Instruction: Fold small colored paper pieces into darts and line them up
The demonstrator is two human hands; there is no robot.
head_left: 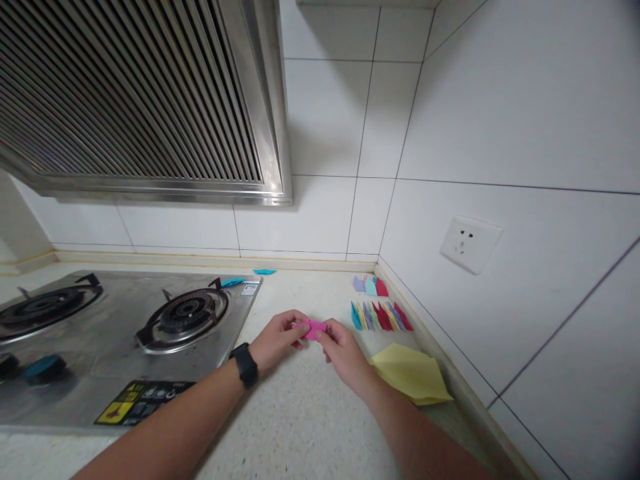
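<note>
A small piece of folded pink paper (pixel 315 329) is held between my two hands, just above the speckled counter (pixel 300 413). My left hand (pixel 281 333), with a black watch on its wrist, pinches the paper's left end. On the right end, my right hand (pixel 340 347) grips it with thumb and fingers. To the right stands a row of small folded papers (pixel 383 317) in several colours, with a few more folded pieces (pixel 371 286) behind it. A yellow sheet of paper (pixel 413 373) with creases lies beside my right forearm, which partly covers it.
On the left is a steel gas stove (pixel 210 360) with black burners, under a range hood (pixel 280 133). A blue paper piece (pixel 264 271) lies near the back wall and another blue piece (pixel 233 282) on the stove's edge. A wall socket (pixel 471 244) is at the right.
</note>
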